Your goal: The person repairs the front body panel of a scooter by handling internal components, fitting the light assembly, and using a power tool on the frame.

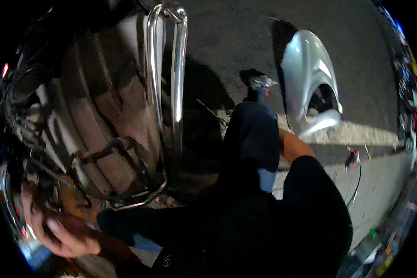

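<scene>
Dim light is leaving the black fabric clothing nearly featureless, while highlights are glinting along the bent chrome tubing and glaring on the curved silver body panel. Shadows are falling across the grey pavement. Fisheye distortion is curving the blurred, blackened edges.

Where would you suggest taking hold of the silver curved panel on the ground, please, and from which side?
Probably the curved strip edging its opening, coming from the person's side: the silver panel lies with that end nearest, and the opening seems to offer a rim to hook, whereas the far end looks broad and smooth.
</scene>
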The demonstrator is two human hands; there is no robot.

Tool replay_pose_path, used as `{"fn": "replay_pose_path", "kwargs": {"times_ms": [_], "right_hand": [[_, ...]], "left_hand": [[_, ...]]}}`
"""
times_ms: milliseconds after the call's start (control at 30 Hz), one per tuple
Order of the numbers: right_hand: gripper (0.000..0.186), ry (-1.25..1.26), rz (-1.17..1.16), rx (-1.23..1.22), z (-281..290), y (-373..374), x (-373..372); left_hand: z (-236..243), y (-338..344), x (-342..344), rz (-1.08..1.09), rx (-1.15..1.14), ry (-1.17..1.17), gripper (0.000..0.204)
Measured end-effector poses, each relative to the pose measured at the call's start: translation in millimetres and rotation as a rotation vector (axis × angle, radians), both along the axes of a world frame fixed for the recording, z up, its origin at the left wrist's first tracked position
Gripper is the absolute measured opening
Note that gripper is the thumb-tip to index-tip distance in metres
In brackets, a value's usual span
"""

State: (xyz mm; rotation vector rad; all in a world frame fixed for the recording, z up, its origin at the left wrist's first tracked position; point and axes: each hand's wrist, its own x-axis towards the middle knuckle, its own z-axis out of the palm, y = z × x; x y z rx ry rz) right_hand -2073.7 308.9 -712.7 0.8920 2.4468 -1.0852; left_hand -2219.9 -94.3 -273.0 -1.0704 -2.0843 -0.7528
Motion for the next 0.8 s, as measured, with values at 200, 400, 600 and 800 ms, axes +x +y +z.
{"fn": "replay_pose_path", "kwargs": {"times_ms": [200,400,600,800], "right_hand": [[0.028,0.175,0.074,-0.348,31,-9,-15],[0.028,0.344,0.155,-0.658,76,0,-2],[0.028,0.348,0.198,-0.836,104,6,-2],[0.033,0.301,0.264,-0.821,67,58,-33]], "left_hand": [[0,97,85,-0.328,-0.156,-0.438,0.015],[-86,189,87,-0.495,-0.148,-0.822,0.022],[-258,206,66,0.002,0.15,-1.83,0.036],[-384,258,51,-0.231,0.322,-1.941,0.048]]}}
